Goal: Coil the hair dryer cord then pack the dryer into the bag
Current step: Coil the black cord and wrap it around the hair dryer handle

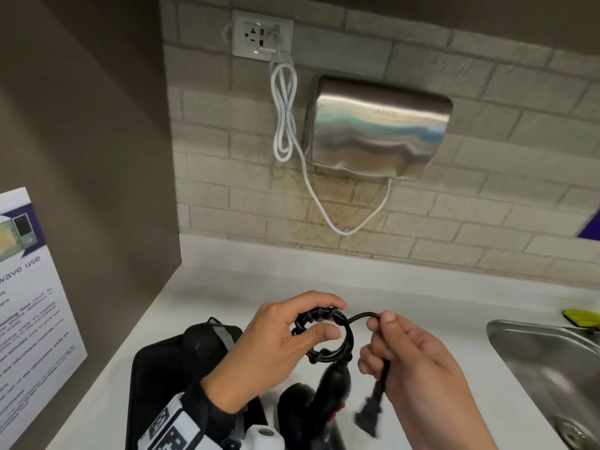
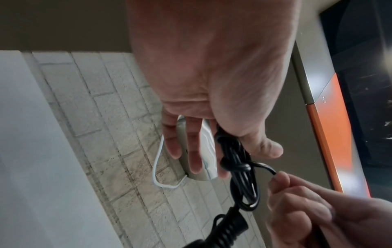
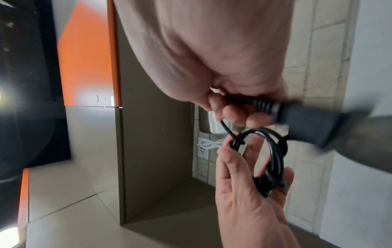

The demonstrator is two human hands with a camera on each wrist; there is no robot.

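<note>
**K:** Right hand [image 1: 418,362] status?

**M:** Fingers curled round the cord's free end just behind the plug [image 1: 368,417], which dangles below the fist, blurred.

**K:** Left?

**M:** Left hand [image 1: 276,345] pinches the coiled cord [image 1: 324,336] between thumb and fingers. Several loops bundled, short tail runs across to the right hand.

**K:** Dryer?

**M:** Hair dryer [image 1: 324,394] lies on the counter below both hands, bag [image 1: 156,368] under the left wrist, looks open.

**K:** Progress?

**M:** Coiling nearly done, I'd say. Tail wants tucking. Packing not started.
</note>
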